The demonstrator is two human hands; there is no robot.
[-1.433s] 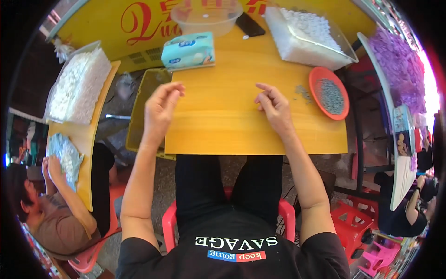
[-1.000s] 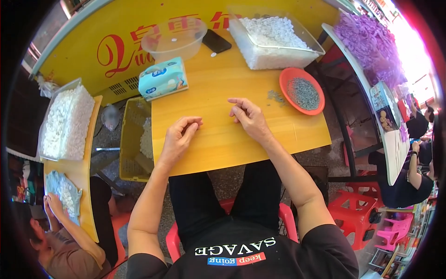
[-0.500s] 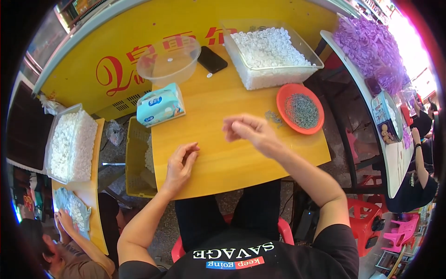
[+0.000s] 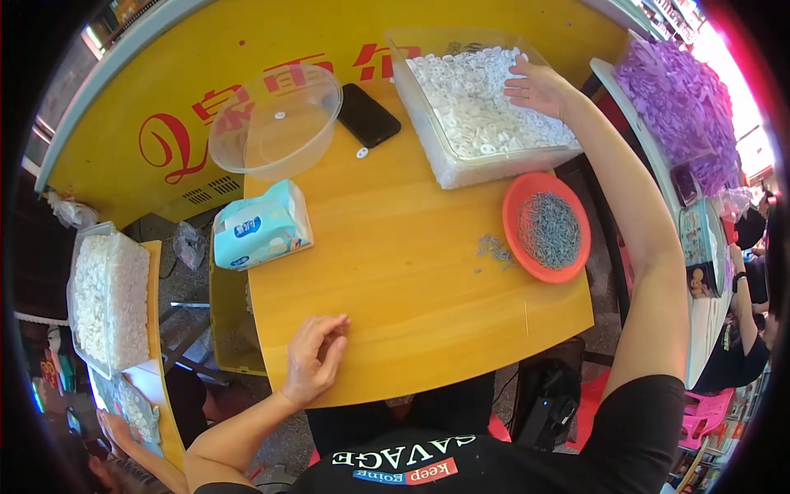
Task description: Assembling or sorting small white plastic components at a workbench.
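Moved: right hand (image 4: 536,86) now in clear bin (image 4: 461,165) of white rings (image 4: 477,107) — fingertips buried, grip unreadable; left hand (image 4: 314,360) loosely curled, empty, at counter (image 4: 411,272) edge.

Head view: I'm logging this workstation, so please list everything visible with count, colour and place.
Table: one, yellow wood, centre.
Clear bin: one, full of white rings, far right.
White rings: many, in the bin.
Loose ring: one, white, beside the phone.
Phone: one, black, far centre.
Bowl: one, clear, far left.
Tissue pack: one, blue-white, left edge.
Plate: one, orange, holding grey metal bits, right.
Side tray: one, white pieces, lower left.
Left hand: resting on the near table edge.
Right hand: in the bin, on the rings.
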